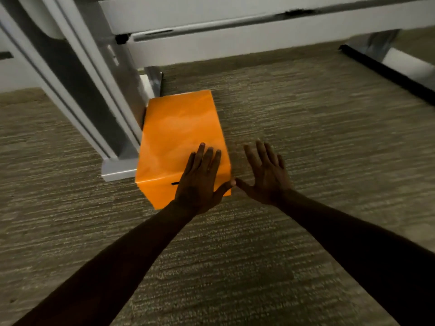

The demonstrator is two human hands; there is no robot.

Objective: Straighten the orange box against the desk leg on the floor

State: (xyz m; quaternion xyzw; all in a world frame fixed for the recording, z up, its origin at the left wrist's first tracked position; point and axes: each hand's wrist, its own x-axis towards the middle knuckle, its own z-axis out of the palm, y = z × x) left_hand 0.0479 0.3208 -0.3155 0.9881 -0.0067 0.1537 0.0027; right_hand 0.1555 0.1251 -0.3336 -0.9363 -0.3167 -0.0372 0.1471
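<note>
- The orange box (181,140) lies flat on the carpet floor (294,114), with its long side going away from the person.
- Its left side sits right next to the gray desk leg (98,95) and the leg's flat foot (117,169). The far part of the box looks like it touches the leg. I cannot tell if the near part touches too.
- The box is a little bit crooked. Its near end leans out to the right.
- The left hand (200,182) is flat and open, palm down, over the near right corner of the box. The fingers (208,158) are straight, close together and point away from the person.
- The left thumb (226,187) sticks out to the right, by the box's near right corner.
- The left hand is not wrapped around the box. It looks like it rests on top, but I cannot tell how hard it presses.
- The right hand (266,177) is open too, palm down, with its fingers spread wide. It is over the carpet just to the right of the box and holds nothing.
- The right thumb (242,184) points left, and its tip comes very near the left thumb's tip, by the box's corner.
- Both arms are bare and stretch out long and straight from the bottom of the view toward the box.
- A small black mark (175,183) shows on the box's near edge, just beside the left hand.
- A second desk foot (386,64) lies far off to the right.
</note>
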